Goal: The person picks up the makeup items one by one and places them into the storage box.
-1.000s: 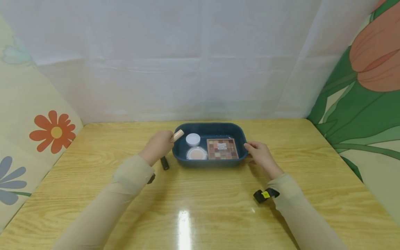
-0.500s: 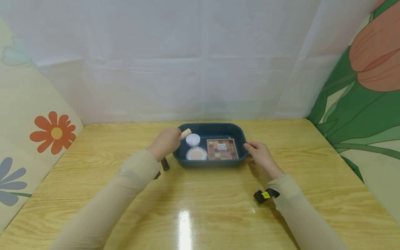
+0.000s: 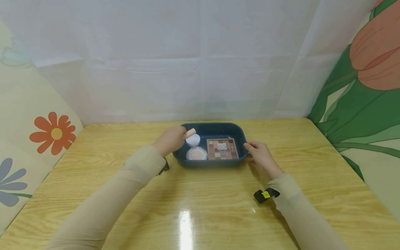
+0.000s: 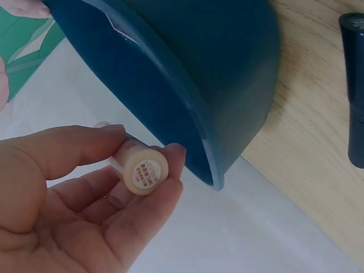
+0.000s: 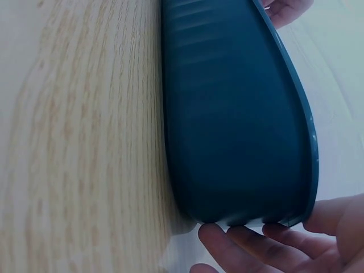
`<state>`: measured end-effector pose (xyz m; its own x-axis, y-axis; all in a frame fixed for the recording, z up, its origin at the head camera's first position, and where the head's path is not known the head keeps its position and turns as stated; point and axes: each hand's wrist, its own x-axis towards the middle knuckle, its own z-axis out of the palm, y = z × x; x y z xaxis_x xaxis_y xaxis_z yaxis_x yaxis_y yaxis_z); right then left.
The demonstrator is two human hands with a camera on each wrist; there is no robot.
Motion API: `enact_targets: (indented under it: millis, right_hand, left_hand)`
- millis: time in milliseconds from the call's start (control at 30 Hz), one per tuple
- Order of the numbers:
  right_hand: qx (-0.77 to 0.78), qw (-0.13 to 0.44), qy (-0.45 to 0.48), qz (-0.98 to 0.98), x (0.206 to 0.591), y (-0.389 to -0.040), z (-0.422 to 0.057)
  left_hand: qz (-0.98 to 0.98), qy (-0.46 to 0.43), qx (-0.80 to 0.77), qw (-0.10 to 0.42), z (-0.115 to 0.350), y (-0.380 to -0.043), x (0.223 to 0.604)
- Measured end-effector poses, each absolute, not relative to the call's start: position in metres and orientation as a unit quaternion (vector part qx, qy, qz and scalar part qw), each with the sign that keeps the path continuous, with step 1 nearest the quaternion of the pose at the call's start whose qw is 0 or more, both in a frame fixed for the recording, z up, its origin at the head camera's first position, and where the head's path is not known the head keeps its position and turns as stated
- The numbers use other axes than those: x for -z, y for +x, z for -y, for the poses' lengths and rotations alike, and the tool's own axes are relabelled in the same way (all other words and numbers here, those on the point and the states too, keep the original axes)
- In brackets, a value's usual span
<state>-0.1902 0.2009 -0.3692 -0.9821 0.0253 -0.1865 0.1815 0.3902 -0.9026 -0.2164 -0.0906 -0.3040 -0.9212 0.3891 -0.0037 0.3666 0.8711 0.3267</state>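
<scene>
My left hand (image 3: 170, 140) pinches a slim beige cosmetic tube (image 3: 190, 133) between thumb and fingers, over the left rim of a dark blue basin (image 3: 210, 164). In the left wrist view the tube's round end (image 4: 146, 175) faces the camera and bears a small printed label. My right hand (image 3: 261, 155) holds the basin's right end, thumb at the rim and fingertips against the outer wall. Inside the basin lie a round white-lidded jar (image 3: 193, 140), a round compact (image 3: 197, 153) with a pale pink centre, and a square eyeshadow palette (image 3: 222, 149).
A dark tube (image 4: 355, 91) lies on the table left of the basin; my left wrist mostly hides it in the head view. The wooden table (image 3: 218, 205) runs back to a white cloth (image 3: 200, 69). Flower-printed panels (image 3: 368, 114) flank both sides.
My left hand has moved right with the beige tube, from beside the basin's left edge to above its inside. The right hand and the basin have stayed in place.
</scene>
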Motion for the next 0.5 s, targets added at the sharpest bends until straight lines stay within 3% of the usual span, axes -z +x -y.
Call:
enact_targets:
  millis: [367, 500]
  right_hand:
    - [0.548, 0.072, 0.062, -0.831, 0.37, -0.191, -0.201]
    - [0.547, 0.072, 0.06, -0.832, 0.369, -0.19, -0.201]
  left_hand:
    - [-0.969, 0.169, -0.143, 0.107, 0.075, -0.224, 0.297]
    - [-0.97, 0.181, -0.13, 0.102, 0.072, -0.229, 0.299]
